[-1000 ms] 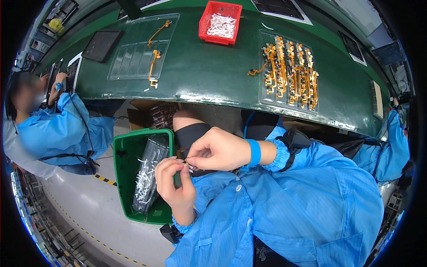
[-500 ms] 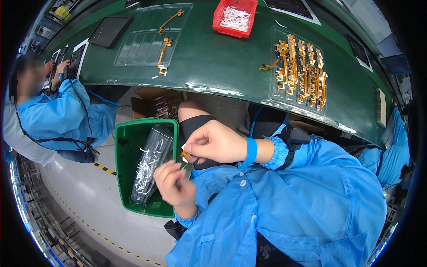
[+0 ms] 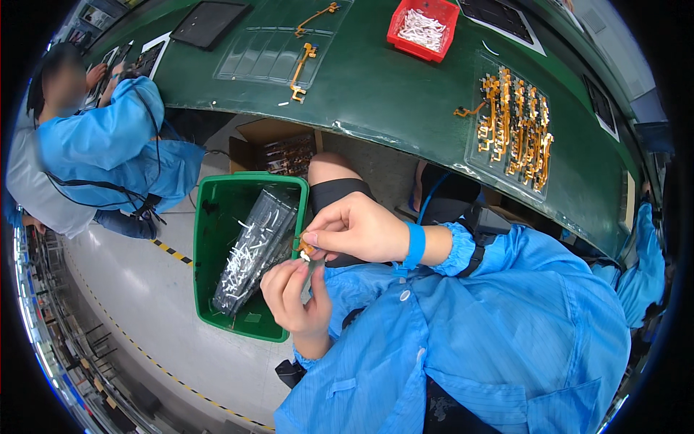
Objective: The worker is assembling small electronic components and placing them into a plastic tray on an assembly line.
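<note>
My right hand (image 3: 363,230) pinches a small orange flex cable (image 3: 305,247) with white bits at its lower end, above the right rim of a green bin (image 3: 304,210). Just below it, my left hand (image 3: 298,302) is curled, its fingertips close to the cable's white end. Something pale and greyish shows between its fingers and thumb, too small to make out. Inside the bin lie clear plastic trays (image 3: 264,224) strewn with white strips.
On the green table (image 3: 376,101) are a clear tray of several orange flex cables (image 3: 513,130), another tray (image 3: 253,54) with two cables, and a red box (image 3: 451,18) of white pieces. A co-worker (image 3: 101,145) sits at left. A cardboard box (image 3: 246,152) stands under the table.
The whole view has shifted, so the table and bin appear farther right. My left fingertips have come up closer to the flex cable, which my right hand still pinches.
</note>
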Demonstrator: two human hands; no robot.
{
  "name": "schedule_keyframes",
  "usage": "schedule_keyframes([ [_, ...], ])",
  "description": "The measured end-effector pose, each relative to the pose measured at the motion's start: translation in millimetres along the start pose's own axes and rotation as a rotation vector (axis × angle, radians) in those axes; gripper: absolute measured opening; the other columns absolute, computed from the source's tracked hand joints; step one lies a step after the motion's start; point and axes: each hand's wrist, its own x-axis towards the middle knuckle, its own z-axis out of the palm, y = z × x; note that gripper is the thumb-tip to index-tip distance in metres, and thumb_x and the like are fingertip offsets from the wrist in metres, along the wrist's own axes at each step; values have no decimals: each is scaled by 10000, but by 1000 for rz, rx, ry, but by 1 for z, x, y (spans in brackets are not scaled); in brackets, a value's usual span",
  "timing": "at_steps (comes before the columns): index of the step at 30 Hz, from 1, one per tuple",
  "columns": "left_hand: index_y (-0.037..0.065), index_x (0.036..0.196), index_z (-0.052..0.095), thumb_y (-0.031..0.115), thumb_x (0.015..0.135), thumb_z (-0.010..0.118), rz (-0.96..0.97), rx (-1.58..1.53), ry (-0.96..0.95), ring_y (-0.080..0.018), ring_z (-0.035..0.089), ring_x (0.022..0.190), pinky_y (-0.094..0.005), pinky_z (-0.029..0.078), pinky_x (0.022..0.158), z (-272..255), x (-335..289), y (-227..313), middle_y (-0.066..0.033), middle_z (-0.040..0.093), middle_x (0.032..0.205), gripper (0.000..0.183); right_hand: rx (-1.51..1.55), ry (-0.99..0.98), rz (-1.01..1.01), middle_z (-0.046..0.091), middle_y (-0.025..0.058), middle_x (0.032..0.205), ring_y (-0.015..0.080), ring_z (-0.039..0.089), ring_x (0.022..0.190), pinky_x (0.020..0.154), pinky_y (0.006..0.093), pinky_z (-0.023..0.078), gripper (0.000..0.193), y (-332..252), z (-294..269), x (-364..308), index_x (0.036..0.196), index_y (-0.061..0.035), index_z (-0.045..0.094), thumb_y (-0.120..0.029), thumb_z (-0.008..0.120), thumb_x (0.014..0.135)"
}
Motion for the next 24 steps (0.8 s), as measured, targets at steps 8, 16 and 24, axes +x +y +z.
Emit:
schedule_keyframes([
  [8,2,871,611,-55,753,719,-50,-13,-25,-275,594,785,-361,474,688,8,5,4,-111,607,871,170,-5,-21,68,721,95,921,115,693,789,678,216,574,214,-3,-9,-6,1035,24,701,-162,645,943],
  [16,-5,836,612,2,793,718,-445,-356,-362,-211,567,713,-290,441,636,1,15,5,-89,611,820,115,-650,-162,-316,708,108,712,142,687,634,598,250,537,165,-17,-27,-10,923,15,721,-138,671,885],
  [24,-15,920,562,6,917,614,-650,-584,-64,-125,550,727,-231,452,669,9,-1,1,-82,618,861,56,-484,-218,-263,720,109,744,142,701,645,624,243,564,165,-16,-33,-17,934,31,706,-125,659,904],
])
